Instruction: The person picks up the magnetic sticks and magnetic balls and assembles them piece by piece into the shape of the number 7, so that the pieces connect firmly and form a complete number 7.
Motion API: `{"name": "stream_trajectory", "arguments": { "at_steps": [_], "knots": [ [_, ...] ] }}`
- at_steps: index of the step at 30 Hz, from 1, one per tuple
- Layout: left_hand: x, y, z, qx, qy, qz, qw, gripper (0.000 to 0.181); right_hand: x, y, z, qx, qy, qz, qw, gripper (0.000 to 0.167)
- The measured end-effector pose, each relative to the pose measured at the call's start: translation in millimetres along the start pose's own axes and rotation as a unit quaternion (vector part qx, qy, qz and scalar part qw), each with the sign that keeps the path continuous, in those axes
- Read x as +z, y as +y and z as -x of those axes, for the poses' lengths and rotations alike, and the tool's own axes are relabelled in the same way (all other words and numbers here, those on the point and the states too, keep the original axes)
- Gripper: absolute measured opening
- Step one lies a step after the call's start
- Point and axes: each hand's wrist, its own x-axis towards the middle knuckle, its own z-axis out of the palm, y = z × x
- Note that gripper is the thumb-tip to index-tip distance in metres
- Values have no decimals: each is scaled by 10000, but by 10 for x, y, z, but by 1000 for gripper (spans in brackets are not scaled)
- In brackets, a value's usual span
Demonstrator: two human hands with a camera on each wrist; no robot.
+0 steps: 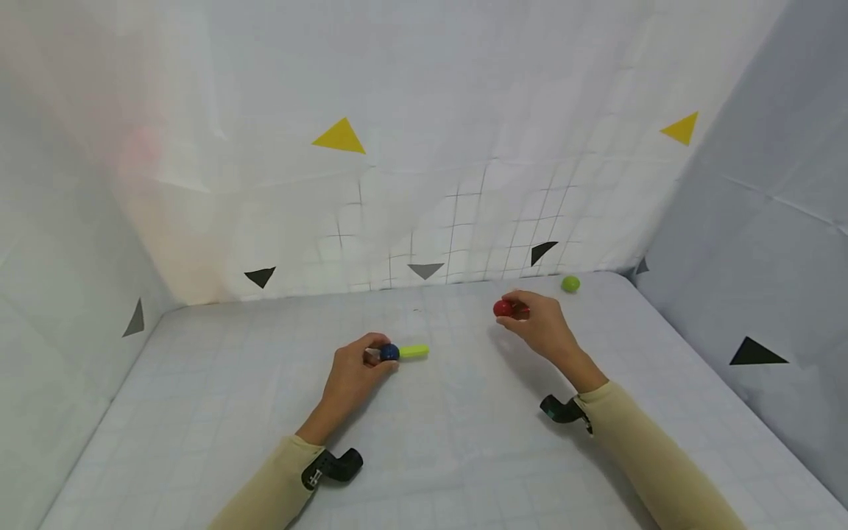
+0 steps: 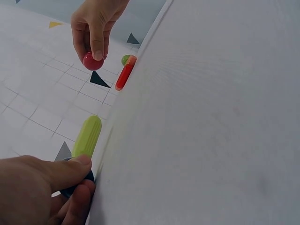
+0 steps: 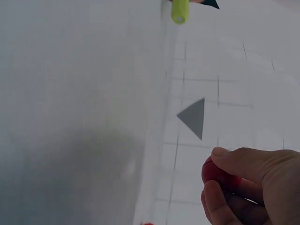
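Note:
On the left of the white table, my left hand (image 1: 351, 375) pinches a dark blue ball (image 1: 389, 352) between thumb and fingers. A yellow-green ribbed stick (image 2: 88, 137) extends from beside this ball; whether the two are joined is hidden by the fingertips. Farther right and back, my right hand (image 1: 542, 324) grips a red ball (image 1: 502, 308) by thumb and fingertips, seemingly above the surface. A red stick with a paler end (image 2: 124, 76) shows beyond that hand in the left wrist view, mostly covered by the fingers in the head view.
A small green ball (image 1: 570, 283) rests near the table's back right corner. White sheet walls with yellow, black and grey triangles enclose the back and both sides. Each sleeve carries a black wrist camera, such as the left one (image 1: 334, 467).

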Motion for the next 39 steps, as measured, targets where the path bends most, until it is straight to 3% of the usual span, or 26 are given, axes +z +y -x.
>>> {"name": "stream_trajectory", "arguments": {
  "at_steps": [11,23,39],
  "knots": [
    [0,-29,-10,38,21,31,10000,36,276,-189,19,-92,-450,-764,9960,39],
    [7,-21,-18,-4,51,-15,10000,37,544,-348,22,-360,-813,-792,9929,40],
    [-1,-12,-12,-43,-1,-12,10000,37,733,-494,27,-254,-1175,-731,9900,40]
  ]
}}
